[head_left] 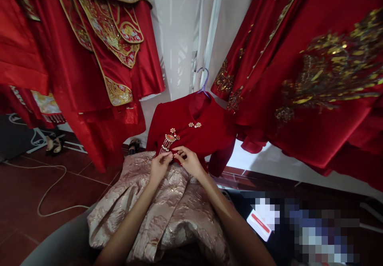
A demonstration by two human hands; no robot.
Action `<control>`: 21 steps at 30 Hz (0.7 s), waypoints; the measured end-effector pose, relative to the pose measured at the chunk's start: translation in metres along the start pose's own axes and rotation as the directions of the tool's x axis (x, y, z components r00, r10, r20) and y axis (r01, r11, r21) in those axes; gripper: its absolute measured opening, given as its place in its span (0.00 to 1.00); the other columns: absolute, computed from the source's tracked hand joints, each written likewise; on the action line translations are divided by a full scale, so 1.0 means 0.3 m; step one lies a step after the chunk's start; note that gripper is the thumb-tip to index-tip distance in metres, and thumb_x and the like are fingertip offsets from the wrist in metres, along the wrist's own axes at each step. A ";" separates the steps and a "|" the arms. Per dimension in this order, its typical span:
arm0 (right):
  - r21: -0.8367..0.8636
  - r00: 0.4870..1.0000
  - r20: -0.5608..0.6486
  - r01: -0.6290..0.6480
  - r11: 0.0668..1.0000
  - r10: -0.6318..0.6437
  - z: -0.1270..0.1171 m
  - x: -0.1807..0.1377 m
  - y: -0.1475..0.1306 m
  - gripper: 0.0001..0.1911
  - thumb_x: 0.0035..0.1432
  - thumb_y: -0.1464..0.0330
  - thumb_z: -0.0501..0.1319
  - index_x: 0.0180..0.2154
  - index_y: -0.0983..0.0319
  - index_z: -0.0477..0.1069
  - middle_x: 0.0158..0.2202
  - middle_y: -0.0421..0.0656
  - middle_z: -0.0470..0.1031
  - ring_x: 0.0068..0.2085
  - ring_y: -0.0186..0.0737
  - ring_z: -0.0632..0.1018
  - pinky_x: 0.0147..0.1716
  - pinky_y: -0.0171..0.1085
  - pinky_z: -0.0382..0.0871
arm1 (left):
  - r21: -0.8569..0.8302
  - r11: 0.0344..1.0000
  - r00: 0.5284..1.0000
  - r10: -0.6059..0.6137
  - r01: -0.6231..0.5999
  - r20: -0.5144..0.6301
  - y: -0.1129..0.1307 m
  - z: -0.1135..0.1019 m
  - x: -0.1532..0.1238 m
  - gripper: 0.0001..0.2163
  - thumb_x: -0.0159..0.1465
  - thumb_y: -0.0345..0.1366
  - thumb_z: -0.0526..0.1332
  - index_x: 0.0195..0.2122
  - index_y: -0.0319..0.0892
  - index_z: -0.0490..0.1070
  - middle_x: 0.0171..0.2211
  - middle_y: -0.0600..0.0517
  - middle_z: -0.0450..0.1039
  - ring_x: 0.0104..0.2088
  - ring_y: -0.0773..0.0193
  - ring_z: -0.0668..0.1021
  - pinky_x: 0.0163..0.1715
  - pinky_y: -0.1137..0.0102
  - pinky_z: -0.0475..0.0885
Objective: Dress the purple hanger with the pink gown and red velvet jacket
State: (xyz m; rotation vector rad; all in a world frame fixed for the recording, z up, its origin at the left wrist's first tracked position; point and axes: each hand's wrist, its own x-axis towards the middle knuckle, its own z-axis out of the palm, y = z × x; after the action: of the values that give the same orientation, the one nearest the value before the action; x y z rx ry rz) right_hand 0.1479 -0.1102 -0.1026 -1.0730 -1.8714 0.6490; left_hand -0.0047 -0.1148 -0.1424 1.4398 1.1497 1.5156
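"Gowns [308, 98] first: what hangs around us?"

"We have red ones to either side, with gold work on them. Next in size comes the pale brocade [167, 218], spread in front of us."

"And our top [206, 144]?"

"Red, just past the brocade, on a purple hanger [205, 86]. Its length runs away from us, collar at the far end, a little to our right."

"So our grip is at the near end?"

"Yes. Our left hand [160, 166] and right hand [189, 162] meet there, each with thumb and forefinger pinched on the top's front, fingertips nearly touching."

"Which is nearer the brooch [170, 138]?"

"Our left. The brooch lies just beyond those fingertips, slanted, tassels towards that hand."

"And the flower clasp [194, 125]?"

"Below the collar, beyond our right hand and apart from it."

"What counts most for us?"

"We judge it's the narrow gap between both pinches. A bright bit [174, 155] shows there, too small for us to name."
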 end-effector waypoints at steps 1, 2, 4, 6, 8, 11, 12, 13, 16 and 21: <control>0.005 1.000 0.008 0.000 1.000 0.000 -0.002 0.001 -0.001 0.13 0.56 0.69 0.57 0.44 0.58 0.70 0.36 0.41 0.74 0.34 0.33 0.75 0.37 0.34 0.69 | -0.002 1.000 1.000 0.003 -0.003 0.007 0.004 0.000 -0.001 0.15 0.55 0.42 0.63 0.40 0.39 0.76 0.36 0.47 0.79 0.36 0.61 0.79 0.40 0.66 0.74; 0.007 1.000 0.013 0.000 1.000 0.000 -0.004 0.001 -0.001 0.13 0.56 0.70 0.57 0.44 0.58 0.70 0.36 0.41 0.74 0.34 0.33 0.75 0.38 0.33 0.69 | 0.001 1.000 1.000 0.010 -0.010 0.014 0.007 0.001 -0.001 0.14 0.55 0.42 0.63 0.40 0.39 0.76 0.37 0.47 0.78 0.37 0.60 0.79 0.41 0.66 0.74; -0.001 1.000 0.015 0.009 1.000 -0.009 -0.004 0.000 -0.001 0.13 0.56 0.70 0.57 0.44 0.58 0.71 0.36 0.41 0.74 0.34 0.33 0.75 0.38 0.33 0.69 | 0.017 0.999 0.999 0.028 -0.028 0.028 0.013 0.002 -0.003 0.13 0.55 0.40 0.64 0.39 0.39 0.76 0.37 0.47 0.78 0.37 0.60 0.79 0.41 0.65 0.74; -0.022 1.000 0.006 0.017 1.000 -0.017 0.001 -0.001 -0.001 0.12 0.56 0.71 0.56 0.44 0.58 0.70 0.36 0.41 0.74 0.33 0.33 0.75 0.37 0.33 0.69 | 0.031 0.998 0.998 0.044 -0.046 0.044 0.016 0.002 -0.005 0.12 0.55 0.39 0.63 0.38 0.39 0.77 0.37 0.47 0.78 0.36 0.60 0.79 0.40 0.65 0.74; -0.055 1.000 -0.006 0.016 0.998 -0.016 0.006 -0.004 -0.001 0.12 0.56 0.71 0.56 0.44 0.58 0.70 0.36 0.41 0.74 0.33 0.33 0.74 0.36 0.33 0.68 | 0.048 0.997 0.997 0.054 -0.056 0.055 0.016 0.000 -0.007 0.11 0.55 0.39 0.63 0.37 0.39 0.77 0.36 0.47 0.79 0.35 0.59 0.80 0.40 0.64 0.74; -0.107 1.000 -0.030 0.004 0.994 -0.008 0.013 -0.006 -0.002 0.12 0.56 0.70 0.57 0.43 0.57 0.70 0.36 0.40 0.73 0.31 0.33 0.73 0.34 0.33 0.68 | 0.093 0.993 0.996 0.067 -0.072 0.058 0.011 -0.003 -0.009 0.11 0.55 0.37 0.63 0.38 0.40 0.77 0.38 0.46 0.78 0.38 0.59 0.79 0.43 0.62 0.74; -0.119 0.999 -0.036 0.002 0.993 -0.006 0.014 -0.007 -0.003 0.12 0.56 0.69 0.57 0.43 0.57 0.70 0.36 0.40 0.74 0.31 0.33 0.73 0.33 0.33 0.68 | 0.104 0.992 0.996 0.071 -0.077 0.062 0.007 -0.003 -0.009 0.11 0.55 0.37 0.63 0.39 0.40 0.77 0.38 0.46 0.78 0.38 0.59 0.79 0.44 0.62 0.73; -0.129 0.999 -0.041 0.000 0.992 -0.005 0.015 -0.009 -0.004 0.11 0.56 0.69 0.57 0.43 0.57 0.70 0.36 0.41 0.74 0.31 0.33 0.73 0.33 0.33 0.68 | 0.110 0.991 0.995 0.073 -0.081 0.068 0.003 -0.003 -0.009 0.11 0.56 0.36 0.63 0.39 0.40 0.76 0.39 0.46 0.78 0.39 0.59 0.79 0.44 0.61 0.73; -0.160 0.999 -0.049 -0.003 0.987 -0.004 0.016 -0.013 -0.011 0.11 0.56 0.69 0.57 0.43 0.57 0.70 0.37 0.41 0.74 0.31 0.34 0.73 0.33 0.33 0.68 | 0.117 0.989 0.994 0.081 -0.089 0.079 -0.012 -0.003 -0.007 0.11 0.56 0.35 0.62 0.40 0.40 0.76 0.38 0.46 0.78 0.38 0.59 0.80 0.44 0.61 0.73; -0.220 0.998 -0.061 0.007 0.975 -0.021 0.020 -0.026 -0.035 0.11 0.56 0.70 0.56 0.42 0.57 0.70 0.36 0.41 0.74 0.31 0.34 0.74 0.35 0.33 0.68 | 0.159 0.981 0.993 0.098 -0.107 0.068 -0.021 -0.007 -0.003 0.10 0.56 0.33 0.61 0.38 0.39 0.76 0.37 0.47 0.79 0.37 0.59 0.80 0.43 0.62 0.74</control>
State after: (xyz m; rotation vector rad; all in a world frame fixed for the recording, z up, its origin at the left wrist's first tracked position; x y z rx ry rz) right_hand 0.1404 -0.1222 -0.1010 -1.2051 -1.9268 0.4008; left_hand -0.0073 -0.1140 -0.1487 1.6660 1.2018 1.4648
